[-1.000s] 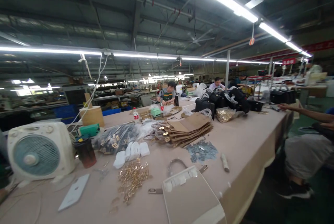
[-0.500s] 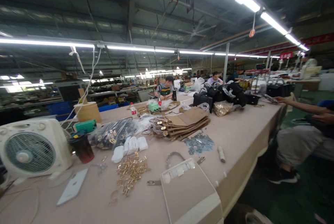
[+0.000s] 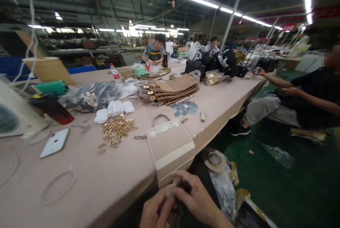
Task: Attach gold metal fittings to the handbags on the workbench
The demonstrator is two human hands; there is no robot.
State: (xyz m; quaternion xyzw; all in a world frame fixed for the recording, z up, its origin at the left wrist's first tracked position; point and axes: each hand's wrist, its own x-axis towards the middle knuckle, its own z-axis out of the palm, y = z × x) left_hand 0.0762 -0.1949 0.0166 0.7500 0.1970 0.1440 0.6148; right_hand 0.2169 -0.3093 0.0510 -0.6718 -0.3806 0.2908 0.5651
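Observation:
Low in the view, in front of the table's edge, my left hand (image 3: pixel 156 208) and my right hand (image 3: pixel 198 198) are close together. Their fingers are pinched around something small and pale (image 3: pixel 170 189), too blurred to name. Just beyond them a beige handbag (image 3: pixel 171 144) lies on the table, its near end at the edge. The bag's grey looped handle (image 3: pixel 159 117) and strap tabs with metal fittings stick out. To its left is a pile of gold-coloured metal hardware (image 3: pixel 118 129).
A white phone (image 3: pixel 55 143), a pale ring (image 3: pixel 58 185) and a dark red cup (image 3: pixel 54 111) are on the left. Brown stacked pieces (image 3: pixel 175 90) and grey bits (image 3: pixel 183 107) lie farther back. A seated person (image 3: pixel 313 90) is at the right. Tape and plastic (image 3: pixel 215 160) are below.
My view has tilted down and shifted, so things sit higher in the picture. Both my hands have come into view at the bottom, by the bag's near end.

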